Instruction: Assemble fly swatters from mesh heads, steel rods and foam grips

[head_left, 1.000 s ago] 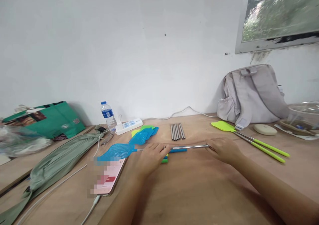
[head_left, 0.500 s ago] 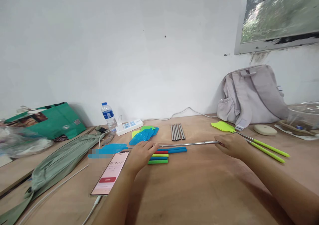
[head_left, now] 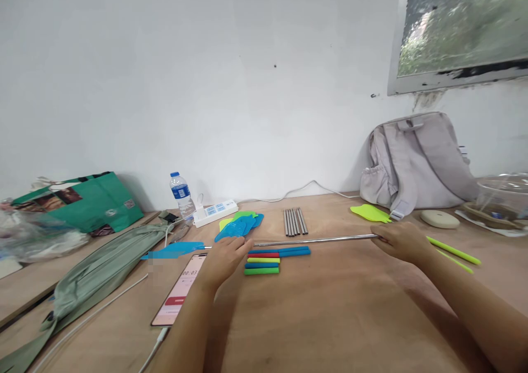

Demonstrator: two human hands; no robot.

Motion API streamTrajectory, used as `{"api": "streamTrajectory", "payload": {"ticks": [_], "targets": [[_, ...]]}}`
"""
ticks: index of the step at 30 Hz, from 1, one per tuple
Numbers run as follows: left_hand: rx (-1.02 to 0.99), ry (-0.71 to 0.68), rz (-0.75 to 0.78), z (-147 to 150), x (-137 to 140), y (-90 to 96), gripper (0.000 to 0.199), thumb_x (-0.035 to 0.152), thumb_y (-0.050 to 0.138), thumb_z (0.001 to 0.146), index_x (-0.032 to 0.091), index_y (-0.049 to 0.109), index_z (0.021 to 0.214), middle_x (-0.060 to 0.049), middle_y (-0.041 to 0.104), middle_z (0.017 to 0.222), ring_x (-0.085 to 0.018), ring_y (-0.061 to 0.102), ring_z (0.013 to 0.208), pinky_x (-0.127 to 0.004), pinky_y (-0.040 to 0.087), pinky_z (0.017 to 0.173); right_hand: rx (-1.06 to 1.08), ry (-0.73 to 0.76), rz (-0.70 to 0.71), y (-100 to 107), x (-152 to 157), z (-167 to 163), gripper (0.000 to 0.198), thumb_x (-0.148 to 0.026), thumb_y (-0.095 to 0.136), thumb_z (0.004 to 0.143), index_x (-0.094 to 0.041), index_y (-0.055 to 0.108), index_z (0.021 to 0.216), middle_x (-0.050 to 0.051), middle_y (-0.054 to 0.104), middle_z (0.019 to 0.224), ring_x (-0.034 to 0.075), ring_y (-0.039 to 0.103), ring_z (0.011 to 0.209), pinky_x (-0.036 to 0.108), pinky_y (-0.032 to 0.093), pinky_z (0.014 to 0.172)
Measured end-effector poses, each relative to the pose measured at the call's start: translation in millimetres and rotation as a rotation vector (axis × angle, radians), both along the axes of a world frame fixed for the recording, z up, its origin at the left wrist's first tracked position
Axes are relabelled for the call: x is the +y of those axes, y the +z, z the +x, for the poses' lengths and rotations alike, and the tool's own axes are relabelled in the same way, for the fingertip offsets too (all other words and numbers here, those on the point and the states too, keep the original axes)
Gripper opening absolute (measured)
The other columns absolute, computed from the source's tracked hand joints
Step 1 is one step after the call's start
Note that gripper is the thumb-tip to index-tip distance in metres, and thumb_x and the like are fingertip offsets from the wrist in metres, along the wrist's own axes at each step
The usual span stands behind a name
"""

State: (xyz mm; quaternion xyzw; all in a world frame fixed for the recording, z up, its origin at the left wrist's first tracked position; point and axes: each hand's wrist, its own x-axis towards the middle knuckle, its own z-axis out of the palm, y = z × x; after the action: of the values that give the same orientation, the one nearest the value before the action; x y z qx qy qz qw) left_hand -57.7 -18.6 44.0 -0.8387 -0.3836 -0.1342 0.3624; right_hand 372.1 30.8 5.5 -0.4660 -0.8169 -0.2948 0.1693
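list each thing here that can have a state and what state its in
Left hand: closed on shiny silver metal rod
Right hand: closed on rod
Rod: straight, nearly level
Pink-screened phone: lit, white cable attached
Clear blue-labelled plastic bottle: capped, standing
White rectangular power strip: white plug inserted

This looks like a makeshift work corner in a plain room, home or workshop unclear, with a wooden tabletop beneath the grip, a power strip and lined-up metal tubes beyond it, a backpack past the right hand.
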Motion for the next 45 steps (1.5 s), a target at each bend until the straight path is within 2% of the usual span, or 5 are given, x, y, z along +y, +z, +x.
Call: {"api": "streamTrajectory", "payload": {"ticks": [9,18,27,35,45], "targets": [[-0.057,0.027,-0.117,-9,2,-2.4,0.032,0.024,0.026,0.09,0.022,0.057,0.092,-0.001,0.056,0.069,-0.015,0.05,0.063,-0.025,0.038,0.059,-0.002,0.008,0.009,-2,3,21,0.025,-0.031,0.039,0.079,-0.02,0.047,0.058,0.0,0.055,0.049,0.013,0.048,0.045,0.027,0.016,0.049],[-0.046,0.038,-0.126,-11,3,-4.6,0.033,0.02,0.025,0.088,0.022,0.058,0.09,-0.001,0.056,0.069,-0.015,0.05,0.061,-0.024,0.037,0.057,-0.001,-0.054,0.062,-3,4,29,0.024,-0.028,0.041,0.075,-0.02,0.048,0.053,0.001,0.053,0.046,0.012,0.044,0.043,0.027,0.013,0.048],[-0.02,0.04,-0.122,-12,3,-3.4,0.031,0.019,0.027,0.088,0.022,0.058,0.088,0.0,0.057,0.069,-0.015,0.051,0.062,-0.024,0.035,0.054,-0.005,-0.112,-0.014,-3,2,39,0.024,-0.029,0.044,0.077,-0.02,0.053,0.057,0.007,0.06,0.056,0.016,0.051,0.051,0.03,0.017,0.05],[0.024,0.122,-0.23,-10,4,-1.7,0.031,0.016,0.028,0.086,0.022,0.057,0.093,-0.001,0.059,0.076,-0.017,0.052,0.067,-0.025,0.034,0.057,-0.011,-0.029,0.006,-11,8,57,0.027,-0.028,0.041,0.078,-0.019,0.054,0.055,0.003,0.057,0.05,0.014,0.05,0.045,0.027,0.019,0.048],[0.02,0.058,-0.165,-7,4,-2.3,0.027,0.015,0.03,0.086,0.021,0.057,0.088,0.0,0.057,0.071,-0.015,0.05,0.063,-0.024,0.031,0.054,-0.018,-0.03,0.029,-7,5,72,0.024,-0.031,0.045,0.076,-0.022,0.064,0.064,0.002,0.058,0.048,0.015,0.052,0.044,0.024,0.024,0.044]]}}
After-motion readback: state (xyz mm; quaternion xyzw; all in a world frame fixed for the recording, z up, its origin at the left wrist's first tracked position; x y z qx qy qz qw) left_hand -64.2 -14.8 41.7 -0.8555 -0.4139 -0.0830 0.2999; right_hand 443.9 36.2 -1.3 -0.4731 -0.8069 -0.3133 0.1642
